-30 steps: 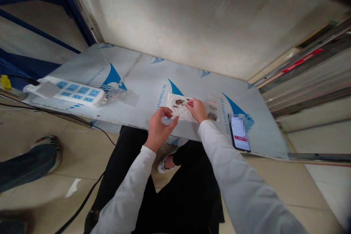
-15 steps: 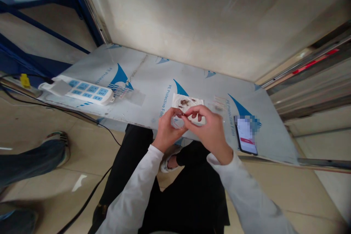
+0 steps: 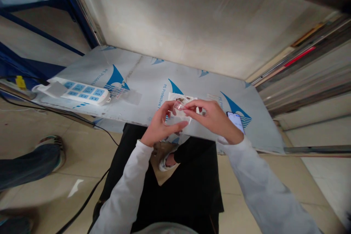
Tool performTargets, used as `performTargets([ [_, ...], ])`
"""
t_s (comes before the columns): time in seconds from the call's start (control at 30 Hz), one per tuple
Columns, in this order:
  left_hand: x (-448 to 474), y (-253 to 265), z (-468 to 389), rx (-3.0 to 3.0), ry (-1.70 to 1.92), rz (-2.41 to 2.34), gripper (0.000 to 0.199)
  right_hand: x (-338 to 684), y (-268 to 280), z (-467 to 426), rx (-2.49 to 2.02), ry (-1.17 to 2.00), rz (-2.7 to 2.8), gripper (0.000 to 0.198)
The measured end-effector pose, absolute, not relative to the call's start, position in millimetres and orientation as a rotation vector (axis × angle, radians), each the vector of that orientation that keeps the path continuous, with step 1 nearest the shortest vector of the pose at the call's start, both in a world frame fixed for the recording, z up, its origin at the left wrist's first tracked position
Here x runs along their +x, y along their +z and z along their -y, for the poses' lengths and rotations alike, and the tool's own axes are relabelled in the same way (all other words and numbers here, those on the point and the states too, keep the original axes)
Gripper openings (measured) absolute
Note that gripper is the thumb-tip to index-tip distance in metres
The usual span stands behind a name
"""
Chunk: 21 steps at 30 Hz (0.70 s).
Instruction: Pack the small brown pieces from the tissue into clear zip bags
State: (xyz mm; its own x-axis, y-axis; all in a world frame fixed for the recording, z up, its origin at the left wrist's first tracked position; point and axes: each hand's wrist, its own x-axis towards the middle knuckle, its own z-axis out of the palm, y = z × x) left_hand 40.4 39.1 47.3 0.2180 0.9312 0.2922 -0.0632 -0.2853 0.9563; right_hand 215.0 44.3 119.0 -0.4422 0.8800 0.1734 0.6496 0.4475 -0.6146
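My right hand (image 3: 212, 117) pinches a small, clear, crinkled plastic piece (image 3: 179, 105) between thumb and fingertips. On the other side of it is my left hand (image 3: 159, 124), its thumb stretched well away from its curled fingers. Those left fingertips are close to the clear piece; whether they touch it I cannot tell. Below both hands a white sheet (image 3: 171, 96) lies on the metal-topped bench. Small dark brown bits (image 3: 180, 100) rest on the sheet, partly covered by my fingers.
A white power strip (image 3: 85, 93) with a plug in it sits at the bench's left end. Beside it lies a clear plastic bag (image 3: 133, 97). To the right is a phone (image 3: 235, 121), partly behind my wrist. A black cable (image 3: 90, 199) hangs down left; a person's leg (image 3: 30, 164) is nearby.
My left thumb has moved away from the fingers, and the hands have parted slightly. The clear plastic piece now shows at my right fingertips. The whole view has shifted a little.
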Motion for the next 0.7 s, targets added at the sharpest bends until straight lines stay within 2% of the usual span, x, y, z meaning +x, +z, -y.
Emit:
performTargets([
  [0.07,36.3,51.9,-40.5,1.322,1.253,-0.826,0.024,220.8,123.5,-47.7,-1.284,0.749,2.188,0.018],
  [0.13,36.3,54.7,-41.7,1.203,1.286,-0.865,0.017,224.7,125.4,-49.2,-1.268,0.826,2.177,0.018],
  [0.27,42.4,54.1,-43.0,1.097,1.326,-0.896,0.018,224.9,118.2,-47.7,-1.264,0.883,2.107,0.018],
  [0.4,44.9,49.9,-43.4,1.045,1.384,-0.876,0.018,219.1,99.3,-46.2,-1.354,0.923,1.746,0.039],
  [0.53,42.6,45.2,-42.5,1.074,1.363,-0.868,0.02,214.6,83.6,-42.3,-1.382,1.174,1.488,0.026],
  [0.7,36.0,36.4,-37.9,1.198,1.219,-0.898,0.018,212.6,65.2,-23.8,-1.369,1.176,1.486,0.025],
])
